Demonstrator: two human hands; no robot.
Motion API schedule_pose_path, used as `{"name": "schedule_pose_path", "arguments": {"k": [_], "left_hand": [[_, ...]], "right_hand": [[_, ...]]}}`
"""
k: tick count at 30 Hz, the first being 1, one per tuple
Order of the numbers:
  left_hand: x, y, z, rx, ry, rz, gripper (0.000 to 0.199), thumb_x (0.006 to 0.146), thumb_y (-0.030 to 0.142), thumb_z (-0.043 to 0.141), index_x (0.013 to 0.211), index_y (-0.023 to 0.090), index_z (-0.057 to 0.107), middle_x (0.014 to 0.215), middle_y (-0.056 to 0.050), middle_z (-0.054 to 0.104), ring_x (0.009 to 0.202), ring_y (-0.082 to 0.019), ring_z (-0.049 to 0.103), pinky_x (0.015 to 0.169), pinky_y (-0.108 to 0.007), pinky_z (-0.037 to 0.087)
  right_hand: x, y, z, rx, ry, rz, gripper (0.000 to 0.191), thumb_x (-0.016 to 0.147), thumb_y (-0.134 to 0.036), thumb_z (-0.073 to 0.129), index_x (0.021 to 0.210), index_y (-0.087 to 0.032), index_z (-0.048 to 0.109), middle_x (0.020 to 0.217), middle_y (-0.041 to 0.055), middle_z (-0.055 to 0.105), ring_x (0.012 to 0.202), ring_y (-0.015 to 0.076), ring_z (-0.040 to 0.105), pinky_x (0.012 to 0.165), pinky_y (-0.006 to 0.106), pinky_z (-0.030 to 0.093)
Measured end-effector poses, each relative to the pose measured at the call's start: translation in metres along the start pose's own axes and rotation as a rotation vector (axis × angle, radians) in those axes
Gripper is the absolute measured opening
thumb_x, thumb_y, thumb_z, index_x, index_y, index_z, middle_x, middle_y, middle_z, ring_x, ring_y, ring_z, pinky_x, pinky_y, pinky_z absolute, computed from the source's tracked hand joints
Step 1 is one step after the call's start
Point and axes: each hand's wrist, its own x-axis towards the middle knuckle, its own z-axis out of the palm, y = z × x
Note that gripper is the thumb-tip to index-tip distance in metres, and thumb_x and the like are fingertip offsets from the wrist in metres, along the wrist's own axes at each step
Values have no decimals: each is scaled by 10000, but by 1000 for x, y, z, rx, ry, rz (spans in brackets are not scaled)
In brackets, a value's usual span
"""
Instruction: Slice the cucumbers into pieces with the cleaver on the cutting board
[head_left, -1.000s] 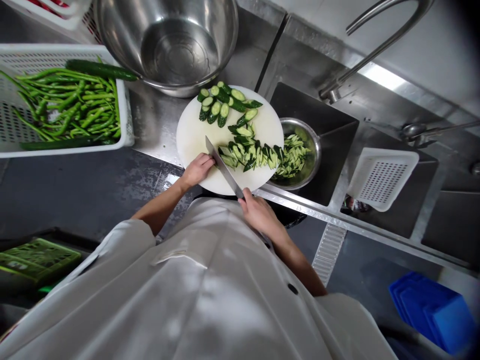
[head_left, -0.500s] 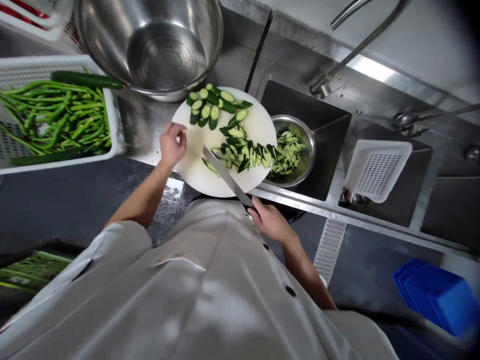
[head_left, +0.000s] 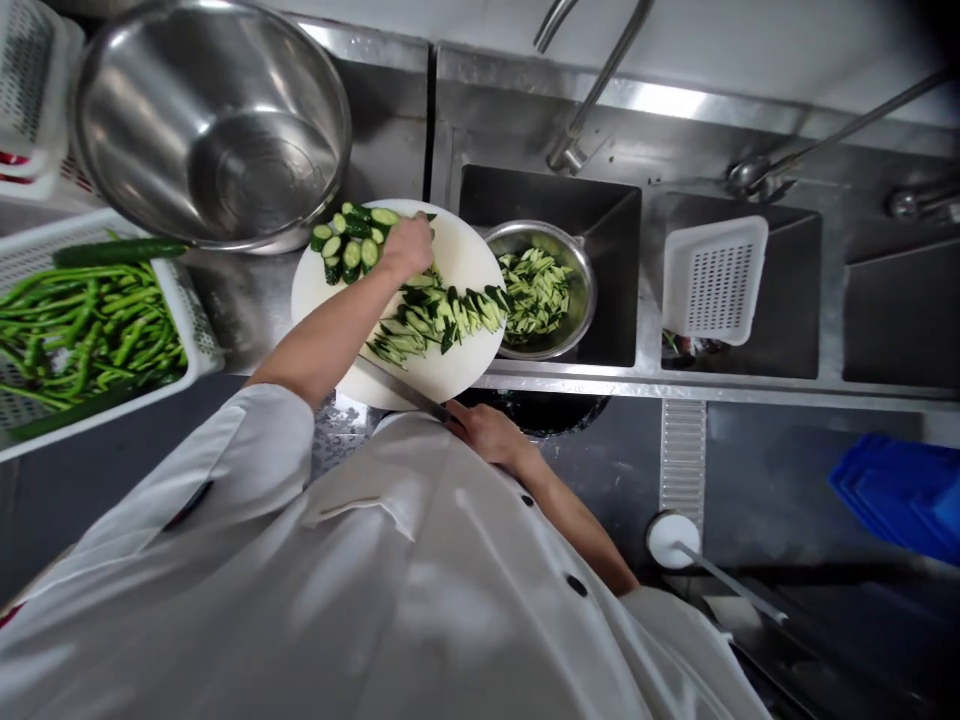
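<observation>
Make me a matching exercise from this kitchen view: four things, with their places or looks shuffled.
Things
1. Knife
2. Green peppers
3. Left hand
4. Cutting board

Places or looks
A. In a white basket at the picture's left edge
B. White and round
C. Held in the right hand
D. By the cucumber chunks

Pairs: 1-C, 2-A, 3-D, 4-B

Cucumber chunks (head_left: 351, 252) lie at the far left of a cutting board (head_left: 465, 245), cucumber slices (head_left: 450, 318) nearer, a knife (head_left: 405, 387) across its near edge. A basket (head_left: 201, 340) of peppers (head_left: 90, 335) sits left, a bowl (head_left: 169, 85) beyond. Right, a second bowl (head_left: 589, 290) of cucumber strips (head_left: 536, 290) sits in a sink (head_left: 615, 270).
</observation>
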Motion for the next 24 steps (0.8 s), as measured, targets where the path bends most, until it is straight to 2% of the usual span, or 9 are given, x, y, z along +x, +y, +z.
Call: {"name": "schedule_pose_path", "arguments": {"k": [2,4,6,8,10,13,15,18,24], "left_hand": [[-2,-19,-29,-4,9,-5,437,947,476,713,1074,64,640,959,-144,712,1030,-279,688,974,-494,549],[-20,-37,-70,-41,64,64,381,1033,478,593,1139,113,621,981,-96,708,1037,-218,666,1027,-439,533],[-56,-49,-108,-74,112,170,349,1062,454,542,1230,152,587,1050,-69,691,1057,-204,649,1053,-437,529],[-103,-56,-126,-58,105,241,354,1011,407,622,1273,172,584,1121,-69,677,1074,-231,636,1030,-464,543],[-153,-58,-118,-24,58,306,328,986,323,623,1283,184,611,1185,-89,670,1117,-262,622,1008,-476,548],[-215,-59,-77,26,-13,408,300,1006,188,503,1257,210,666,1238,-111,669,1194,-285,583,1025,-485,533],[-243,-60,-48,38,11,420,331,1008,162,469,1262,214,675,1258,-118,646,1210,-277,565,1042,-471,533],[-264,-64,-25,2,110,375,339,981,175,492,1281,177,650,1258,-149,601,1192,-283,554,1035,-483,548],[-260,-72,-21,-45,96,341,273,941,134,499,1141,199,674,1156,-145,634,1115,-300,559,988,-524,541]], "right_hand": [[8,-3,1,30,31,37,312,1125,-381,402,1339,-221,562,1057,99,777,981,232,716,769,267,400],[15,-4,1,43,78,87,320,1125,-366,393,1363,-216,546,1091,105,776,1001,240,714,793,273,414],[19,0,-1,39,130,135,341,1125,-369,379,1382,-211,538,1117,112,773,1003,251,709,816,285,427],[19,5,-5,24,157,175,366,1124,-384,370,1400,-209,536,1118,116,770,999,267,704,830,300,437],[16,10,-9,4,158,202,387,1123,-396,363,1417,-207,530,1114,118,769,1009,281,698,836,310,443],[9,11,-14,-29,125,213,392,1125,-384,348,1418,-190,521,1098,122,769,1018,285,699,840,311,441],[6,7,-15,-59,89,208,387,1126,-368,338,1412,-175,513,1076,126,770,1007,285,706,835,311,439],[4,1,-15,-123,33,199,385,1127,-362,320,1415,-171,490,1053,132,771,988,290,713,804,318,442],[-1,-12,-25,-253,-15,177,363,1123,-337,311,1405,-161,458,1068,152,764,966,310,729,773,339,460]]}}
